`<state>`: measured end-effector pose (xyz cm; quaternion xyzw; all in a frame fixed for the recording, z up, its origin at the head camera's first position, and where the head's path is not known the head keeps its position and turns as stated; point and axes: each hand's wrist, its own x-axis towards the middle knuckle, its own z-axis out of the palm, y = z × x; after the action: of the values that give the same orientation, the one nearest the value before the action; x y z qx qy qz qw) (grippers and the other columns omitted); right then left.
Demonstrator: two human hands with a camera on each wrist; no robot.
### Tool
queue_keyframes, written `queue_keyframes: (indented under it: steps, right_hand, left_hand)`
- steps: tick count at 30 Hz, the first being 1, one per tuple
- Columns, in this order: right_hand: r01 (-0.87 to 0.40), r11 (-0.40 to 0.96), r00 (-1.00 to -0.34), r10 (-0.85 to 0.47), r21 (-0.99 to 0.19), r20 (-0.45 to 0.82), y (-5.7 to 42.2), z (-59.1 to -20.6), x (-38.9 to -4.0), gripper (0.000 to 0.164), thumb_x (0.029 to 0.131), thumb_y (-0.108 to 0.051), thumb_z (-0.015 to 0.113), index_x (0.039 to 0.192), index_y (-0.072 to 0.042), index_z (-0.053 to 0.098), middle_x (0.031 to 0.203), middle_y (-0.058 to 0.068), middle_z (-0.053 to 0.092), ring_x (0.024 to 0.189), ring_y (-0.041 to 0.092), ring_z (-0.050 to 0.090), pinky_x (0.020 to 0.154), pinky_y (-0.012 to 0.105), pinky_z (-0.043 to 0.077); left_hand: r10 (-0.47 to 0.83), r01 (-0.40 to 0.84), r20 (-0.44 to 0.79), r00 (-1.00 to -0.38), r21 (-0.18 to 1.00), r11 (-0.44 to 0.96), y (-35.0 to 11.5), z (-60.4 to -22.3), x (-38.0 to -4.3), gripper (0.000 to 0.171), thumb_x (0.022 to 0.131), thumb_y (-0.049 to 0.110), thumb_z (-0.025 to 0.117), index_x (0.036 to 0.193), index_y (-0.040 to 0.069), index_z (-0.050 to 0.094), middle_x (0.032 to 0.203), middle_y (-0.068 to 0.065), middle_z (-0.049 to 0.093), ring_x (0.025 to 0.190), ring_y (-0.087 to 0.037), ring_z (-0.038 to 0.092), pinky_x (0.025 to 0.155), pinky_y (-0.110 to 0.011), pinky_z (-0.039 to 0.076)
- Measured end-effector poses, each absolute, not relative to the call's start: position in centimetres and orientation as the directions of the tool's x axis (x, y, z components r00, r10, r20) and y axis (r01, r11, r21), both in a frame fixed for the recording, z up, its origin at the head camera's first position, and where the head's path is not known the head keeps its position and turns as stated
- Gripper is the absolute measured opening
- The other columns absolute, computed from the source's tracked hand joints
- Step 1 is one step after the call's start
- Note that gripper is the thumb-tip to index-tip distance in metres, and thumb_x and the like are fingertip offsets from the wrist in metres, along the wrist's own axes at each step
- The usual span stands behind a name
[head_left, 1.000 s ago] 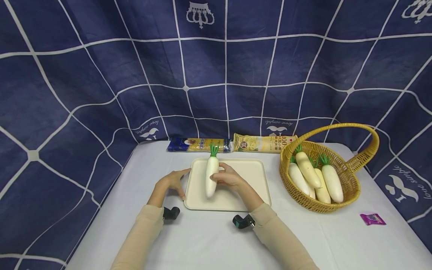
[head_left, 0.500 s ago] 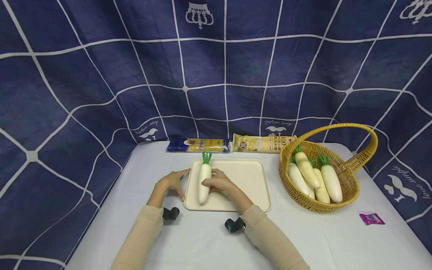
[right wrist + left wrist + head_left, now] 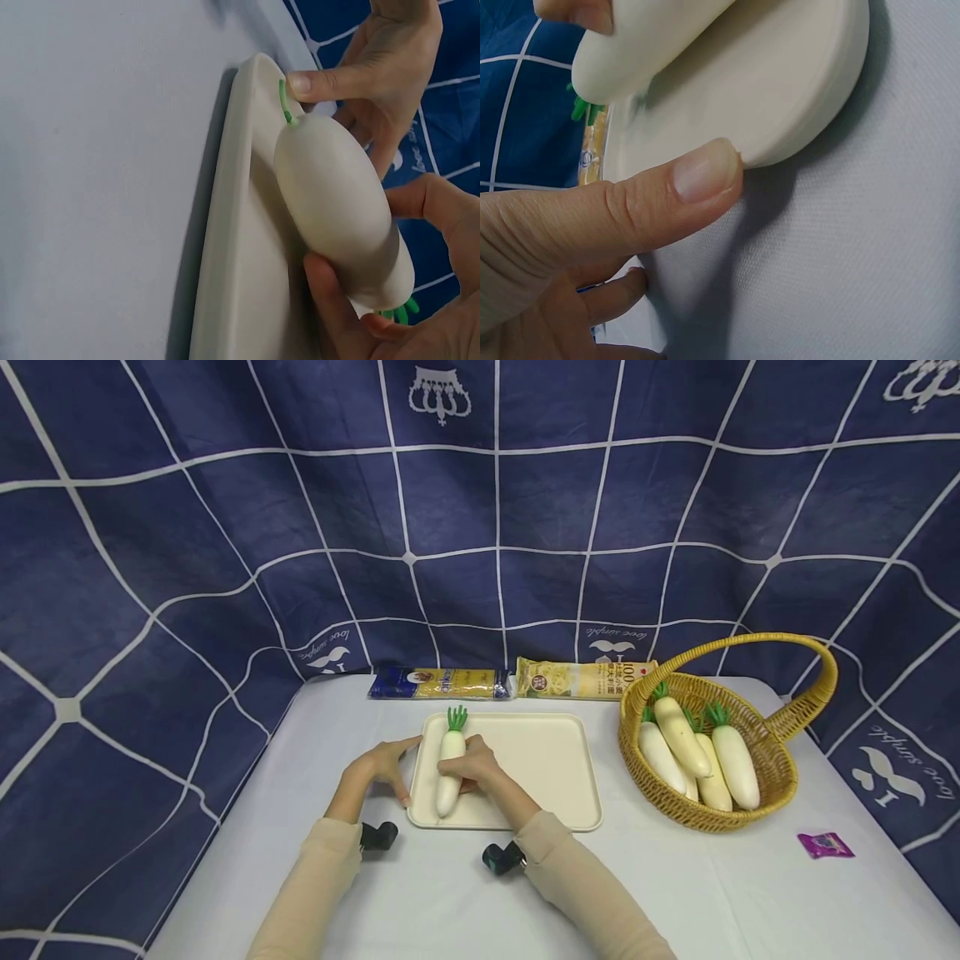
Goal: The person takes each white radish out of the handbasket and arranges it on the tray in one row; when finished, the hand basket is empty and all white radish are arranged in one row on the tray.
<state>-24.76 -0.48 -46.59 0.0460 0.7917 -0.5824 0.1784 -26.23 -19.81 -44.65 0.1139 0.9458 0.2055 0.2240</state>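
My right hand [image 3: 477,764] grips a white radish [image 3: 452,745] with a green leafy top over the left part of a cream rectangular tray [image 3: 540,768]. The leaves point to the back, and the right wrist view shows fingers on both sides of the radish [image 3: 330,187]. Whether it rests on the tray bottom I cannot tell. At the tray's left edge is my left hand [image 3: 378,764], its thumb and fingers spread apart. In the left wrist view, its thumb [image 3: 705,172] touches the tray's rim near a corner. This hand holds nothing.
A yellow wicker basket [image 3: 675,810] with a tall handle stands right of the tray, holding several white radishes [image 3: 735,768]. Behind the tray lie a blue pasta pack [image 3: 438,683] and a yellow noodle pack [image 3: 577,681]. A small purple packet [image 3: 825,845] lies at the right.
My right hand has carried the radish leftward and a little toward me, to the tray's left side. The left hand has stayed by the tray's edge.
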Motion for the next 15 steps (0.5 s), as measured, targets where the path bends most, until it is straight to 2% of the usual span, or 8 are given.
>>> queue_keyframes:
  steps: [7,15]
  right_hand:
    - [0.245,0.477,-0.948,-0.065,-0.844,-0.312,-1.09,-46.71,-24.76,0.076,0.062,-0.021,0.080,0.125,0.004,0.045,0.088,0.017,0.057,0.053,0.019,0.060,0.042,0.028,0.054]
    - [0.211,0.465,-0.942,-0.138,-0.860,-0.306,-0.81,-46.43,-24.65,0.062,0.064,-0.019,0.081,0.110,0.005,0.048,0.077,0.015,0.057,0.048,0.020,0.061,0.044,0.032,0.056]
  left_hand:
    - [0.292,0.107,-0.382,-0.876,0.438,0.893,-19.82,-44.68,-26.25,0.122,0.044,0.022,0.094,0.148,0.011,0.030,0.145,-0.025,0.035,0.132,-0.045,0.033,0.105,-0.060,0.032]
    - [0.284,0.096,-0.385,-0.878,0.439,0.893,-19.83,-44.81,-26.20,0.122,0.043,0.021,0.094,0.148,0.012,0.031,0.145,-0.026,0.036,0.132,-0.044,0.033,0.105,-0.060,0.032]
